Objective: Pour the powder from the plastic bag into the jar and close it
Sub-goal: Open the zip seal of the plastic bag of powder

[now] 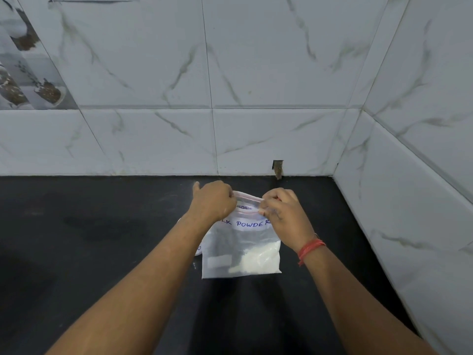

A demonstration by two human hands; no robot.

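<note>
A clear zip plastic bag (243, 249) hangs upright above the black counter, with a handwritten label reading "POWDER" and white powder (258, 260) settled in its lower right corner. My left hand (213, 201) pinches the left end of the bag's red-striped zip top. My right hand (284, 210) pinches the right end, and the two lips of the zip look pulled slightly apart between them. A small white rounded thing (198, 248) peeks out behind the bag under my left forearm; I cannot tell whether it is the jar.
The black counter (89, 239) runs to a grey marble-tiled back wall (153, 139) and a tiled side wall (409, 201) on the right. A small broken notch (278, 169) sits at the back wall's base. A red thread (309, 249) circles my right wrist.
</note>
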